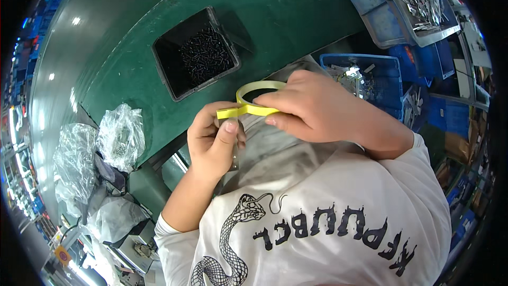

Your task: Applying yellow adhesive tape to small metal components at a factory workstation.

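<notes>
My right hand [304,107] is closed round a roll of yellow tape [244,89], with the thumb below and the fingers over its ring. A short strip of the tape runs left from the roll to my left hand [211,140]. There the strip lies across the top end of a flat metal piece [234,156], which my left hand pinches between thumb and fingers. Small holes show near the lower end of the metal piece; part of it is hidden behind the thumb. Both hands are close together in front of my body, near the table edge.
On the green table [286,16] stands a black bin [172,85] of small dark parts. Plastic bags [121,135] lie at the left. At the right are a blue crate [365,61] of metal pieces and a raised tray [447,29] of thin metal strips.
</notes>
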{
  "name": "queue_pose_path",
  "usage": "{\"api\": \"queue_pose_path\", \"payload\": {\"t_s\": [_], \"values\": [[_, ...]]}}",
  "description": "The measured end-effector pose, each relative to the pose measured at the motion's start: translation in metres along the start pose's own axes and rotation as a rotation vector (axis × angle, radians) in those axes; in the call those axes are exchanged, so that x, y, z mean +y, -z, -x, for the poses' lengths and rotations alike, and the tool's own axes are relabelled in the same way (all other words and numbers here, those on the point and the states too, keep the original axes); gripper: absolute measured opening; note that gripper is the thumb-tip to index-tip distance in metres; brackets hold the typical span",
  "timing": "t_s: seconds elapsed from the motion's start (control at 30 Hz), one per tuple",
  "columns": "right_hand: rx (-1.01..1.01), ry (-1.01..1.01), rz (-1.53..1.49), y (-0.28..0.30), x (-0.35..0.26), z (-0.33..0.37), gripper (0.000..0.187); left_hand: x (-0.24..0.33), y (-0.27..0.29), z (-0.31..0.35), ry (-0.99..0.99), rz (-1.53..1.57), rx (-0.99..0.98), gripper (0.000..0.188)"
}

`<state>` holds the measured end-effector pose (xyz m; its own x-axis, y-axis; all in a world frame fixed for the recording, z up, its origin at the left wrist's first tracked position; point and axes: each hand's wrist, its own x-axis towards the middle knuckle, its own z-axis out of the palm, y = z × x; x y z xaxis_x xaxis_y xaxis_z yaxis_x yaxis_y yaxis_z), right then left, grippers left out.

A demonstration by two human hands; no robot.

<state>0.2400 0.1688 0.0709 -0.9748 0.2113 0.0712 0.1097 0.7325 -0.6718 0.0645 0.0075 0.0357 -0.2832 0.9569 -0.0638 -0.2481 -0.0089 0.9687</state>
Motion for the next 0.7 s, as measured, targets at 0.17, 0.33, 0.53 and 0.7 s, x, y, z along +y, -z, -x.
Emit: {"api": "queue_pose_path", "payload": {"t_s": [0.17,0.33,0.53,0.7], "values": [[0.14,0.138,0.137,-0.001,0.0,-0.002,0.039,0.005,-0.009,-0.004,0.058,-0.015,0.128,0.014],[0.184,0.368,0.597,0.018,0.005,-0.012,0.038,0.035,-0.022,-0.024,0.0,-0.288,0.224,0.011],[0.291,0.414,0.825,0.041,0.007,-0.035,0.033,0.068,-0.023,-0.059,0.019,-0.611,0.353,0.021],[0.267,0.302,0.94,0.039,0.011,-0.052,0.03,0.057,-0.01,-0.083,0.094,-0.607,0.376,0.024]]}}
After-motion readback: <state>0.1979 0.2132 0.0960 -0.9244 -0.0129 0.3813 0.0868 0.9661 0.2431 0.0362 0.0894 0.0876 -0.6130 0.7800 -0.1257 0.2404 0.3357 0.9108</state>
